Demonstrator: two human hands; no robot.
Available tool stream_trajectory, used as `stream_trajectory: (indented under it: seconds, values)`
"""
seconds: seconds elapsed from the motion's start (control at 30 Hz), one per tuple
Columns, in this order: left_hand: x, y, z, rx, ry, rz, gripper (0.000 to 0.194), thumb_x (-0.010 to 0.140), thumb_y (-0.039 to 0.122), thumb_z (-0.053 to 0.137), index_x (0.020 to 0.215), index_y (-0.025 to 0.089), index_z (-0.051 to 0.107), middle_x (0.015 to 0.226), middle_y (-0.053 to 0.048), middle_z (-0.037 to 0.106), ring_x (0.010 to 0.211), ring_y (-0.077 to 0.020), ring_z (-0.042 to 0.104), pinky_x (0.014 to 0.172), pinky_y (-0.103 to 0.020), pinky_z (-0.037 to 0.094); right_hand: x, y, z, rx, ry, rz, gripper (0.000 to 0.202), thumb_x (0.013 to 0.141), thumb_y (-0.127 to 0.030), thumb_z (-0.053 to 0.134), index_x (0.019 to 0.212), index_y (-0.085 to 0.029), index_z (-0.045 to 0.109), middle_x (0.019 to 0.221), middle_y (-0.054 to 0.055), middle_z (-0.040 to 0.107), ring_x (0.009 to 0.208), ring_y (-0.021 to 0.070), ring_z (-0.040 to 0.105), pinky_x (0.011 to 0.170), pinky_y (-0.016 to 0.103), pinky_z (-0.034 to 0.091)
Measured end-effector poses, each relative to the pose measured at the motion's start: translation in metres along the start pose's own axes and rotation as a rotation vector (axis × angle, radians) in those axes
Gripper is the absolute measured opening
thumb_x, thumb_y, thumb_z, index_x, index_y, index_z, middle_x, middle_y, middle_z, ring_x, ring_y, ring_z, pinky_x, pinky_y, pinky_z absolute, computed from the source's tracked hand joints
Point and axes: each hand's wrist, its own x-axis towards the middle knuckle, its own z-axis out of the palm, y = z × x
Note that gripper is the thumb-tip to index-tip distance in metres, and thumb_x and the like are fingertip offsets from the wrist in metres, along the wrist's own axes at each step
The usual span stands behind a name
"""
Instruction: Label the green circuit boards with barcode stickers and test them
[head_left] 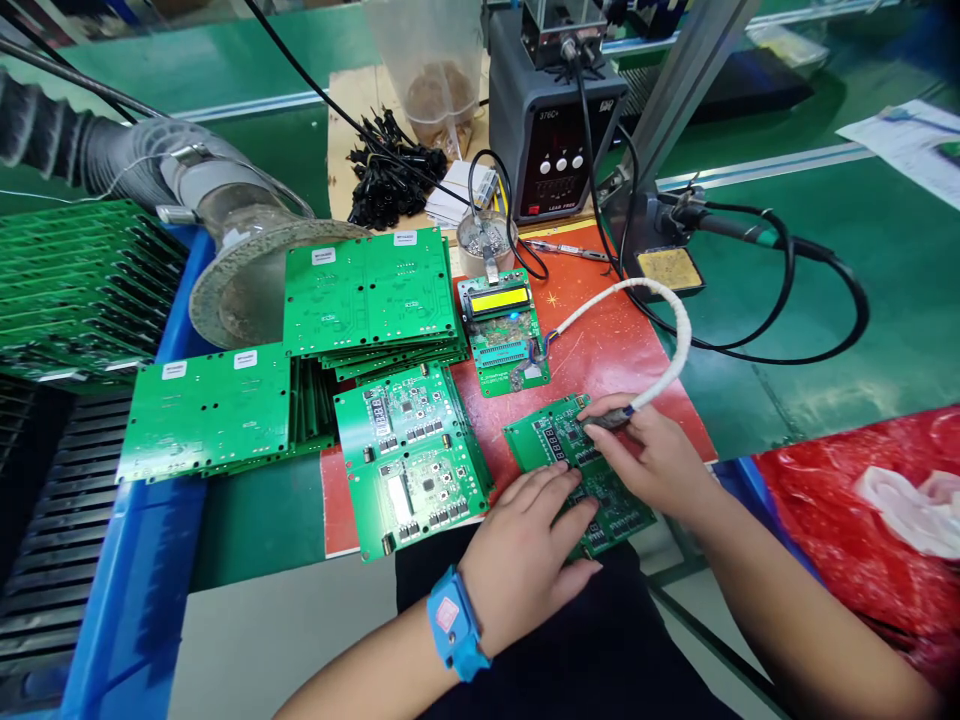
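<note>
A green circuit board (526, 432) with a four-digit display lies at the table's front edge, partly covered by both my hands. My left hand (529, 540), with a blue strap at the wrist, rests on it with the fingers laid out flat and the thumb apart. Pinched in my right hand (658, 455) is a dark probe (609, 418), its tip at the board's upper part; the exact contact is hidden. A thick white-wrapped cable (679, 330) runs from the probe to a small programmer board (499, 335) with a lit yellow screen.
Stacked circuit boards (412, 460) stand left of my hands, with more stacks (367, 290) behind them. A fume duct (247, 260), a blue crate (161, 560), a soldering station (559, 130) and a soldering iron (731, 228) surround the red mat (600, 350). Red plastic (862, 540) lies at right.
</note>
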Motion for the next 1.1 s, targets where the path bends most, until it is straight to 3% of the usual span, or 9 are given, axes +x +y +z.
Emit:
stream_trajectory:
  seconds: [0.23, 0.37, 0.53, 0.67, 1.1]
  values:
    - [0.0, -0.005, -0.005, -0.054, -0.036, 0.004, 0.071, 0.074, 0.048, 0.069, 0.134, 0.02, 0.042, 0.134, -0.012, 0.052, 0.129, -0.0281, 0.043, 0.105, -0.047, 0.038, 0.001, 0.0, -0.001, 0.007, 0.001, -0.01, 0.013, 0.088, -0.023, 0.051, 0.101, -0.021, 0.052, 0.091, 0.006, 0.063, 0.084, 0.0192, 0.062, 0.074, 0.034, 0.053]
    - [0.0, -0.006, -0.005, -0.054, -0.03, 0.013, 0.074, 0.072, 0.049, 0.07, 0.133, 0.019, 0.042, 0.134, -0.012, 0.052, 0.128, -0.028, 0.043, 0.106, -0.046, 0.037, 0.001, 0.0, -0.001, 0.015, -0.002, -0.014, 0.013, 0.088, -0.023, 0.052, 0.1, -0.021, 0.052, 0.092, 0.005, 0.063, 0.084, 0.0188, 0.062, 0.075, 0.034, 0.052]
    - [0.0, -0.003, -0.001, -0.083, 0.046, -0.005, 0.042, 0.077, 0.052, 0.064, 0.101, 0.018, 0.061, 0.129, -0.011, 0.056, 0.127, -0.0272, 0.044, 0.105, -0.046, 0.038, 0.001, -0.002, -0.001, 0.007, 0.003, -0.027, 0.012, 0.088, -0.021, 0.052, 0.099, -0.021, 0.052, 0.091, 0.005, 0.063, 0.083, 0.0187, 0.061, 0.075, 0.034, 0.051]
    - [-0.001, 0.0, 0.003, -0.075, 0.079, -0.023, 0.024, 0.082, 0.043, 0.061, 0.078, 0.02, 0.062, 0.129, -0.009, 0.055, 0.127, -0.0256, 0.044, 0.104, -0.045, 0.039, 0.001, -0.002, -0.001, 0.005, 0.003, -0.035, 0.012, 0.088, -0.021, 0.052, 0.1, -0.021, 0.052, 0.092, 0.005, 0.063, 0.084, 0.0184, 0.061, 0.076, 0.033, 0.051]
    - [-0.001, 0.003, 0.007, -0.025, 0.072, -0.011, 0.015, 0.081, 0.033, 0.064, 0.075, 0.019, 0.063, 0.13, -0.011, 0.054, 0.128, -0.029, 0.043, 0.103, -0.049, 0.04, 0.001, 0.003, -0.001, 0.044, -0.013, -0.041, 0.013, 0.088, -0.021, 0.052, 0.101, -0.02, 0.052, 0.092, 0.004, 0.062, 0.084, 0.0161, 0.061, 0.075, 0.03, 0.051]
